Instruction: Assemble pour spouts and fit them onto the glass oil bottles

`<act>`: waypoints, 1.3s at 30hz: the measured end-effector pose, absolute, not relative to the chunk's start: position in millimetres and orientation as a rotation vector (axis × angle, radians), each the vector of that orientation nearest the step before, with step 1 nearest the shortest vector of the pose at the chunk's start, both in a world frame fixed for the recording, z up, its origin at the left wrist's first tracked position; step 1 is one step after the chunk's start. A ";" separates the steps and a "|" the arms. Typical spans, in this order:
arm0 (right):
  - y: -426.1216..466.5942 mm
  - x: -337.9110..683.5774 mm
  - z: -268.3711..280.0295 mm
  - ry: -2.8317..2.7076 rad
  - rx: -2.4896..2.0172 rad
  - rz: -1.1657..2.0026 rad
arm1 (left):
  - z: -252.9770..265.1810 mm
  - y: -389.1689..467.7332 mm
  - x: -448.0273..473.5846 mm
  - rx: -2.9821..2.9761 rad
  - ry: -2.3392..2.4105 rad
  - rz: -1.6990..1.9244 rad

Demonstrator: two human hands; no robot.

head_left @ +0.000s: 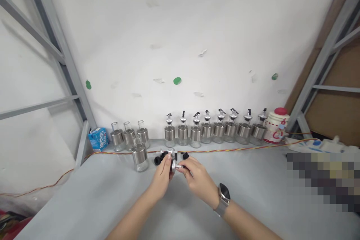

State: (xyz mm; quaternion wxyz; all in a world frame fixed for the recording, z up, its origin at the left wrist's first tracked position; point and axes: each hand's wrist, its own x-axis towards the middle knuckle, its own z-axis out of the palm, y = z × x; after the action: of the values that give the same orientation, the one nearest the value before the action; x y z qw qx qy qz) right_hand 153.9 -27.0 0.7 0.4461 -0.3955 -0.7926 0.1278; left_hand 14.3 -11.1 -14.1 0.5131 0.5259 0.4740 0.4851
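Observation:
My left hand (162,174) is closed around a silver and black bottle pourer (173,165), its body partly hidden by the fingers. With thumb and fingers pinched, my right hand (198,179) grips the narrow spout end of the same pourer; whether a small separate part is in those fingers I cannot tell. Just behind the hands lie several loose pourers with black stoppers (158,161), partly covered. An open glass bottle (140,154) with a steel band stands upright to the left of my left hand.
Behind it stand three more open bottles (129,135) beside a blue carton (98,139). Several bottles fitted with pourers (207,129) line the wall, ending at a red-lidded jar (276,125). A twisted red-yellow wire (230,150) crosses the grey table (253,191).

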 end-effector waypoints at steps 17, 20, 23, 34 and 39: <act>-33.9 141.5 -10.6 -2.025 -0.975 0.174 | -19.9 -16.7 18.5 1.494 1.138 1.185; -32.4 143.3 -5.3 -1.921 -1.021 0.361 | -13.5 -14.7 18.4 1.425 1.088 1.167; -27.6 148.8 5.2 -1.759 -1.021 0.757 | -1.3 -13.1 16.1 1.379 1.018 1.123; -15.5 152.9 8.7 -1.527 -0.835 1.268 | 1.5 -19.6 14.7 1.508 1.080 1.217; -23.2 147.6 2.4 -1.645 -0.874 1.138 | -3.7 -19.8 21.1 1.261 1.149 1.252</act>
State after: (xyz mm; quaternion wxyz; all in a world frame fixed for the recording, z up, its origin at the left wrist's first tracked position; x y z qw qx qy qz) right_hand 147.6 -23.2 2.4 0.4610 -0.3554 -0.6686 0.4627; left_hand 21.1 -19.8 -3.7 0.4907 0.5193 0.4730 0.5156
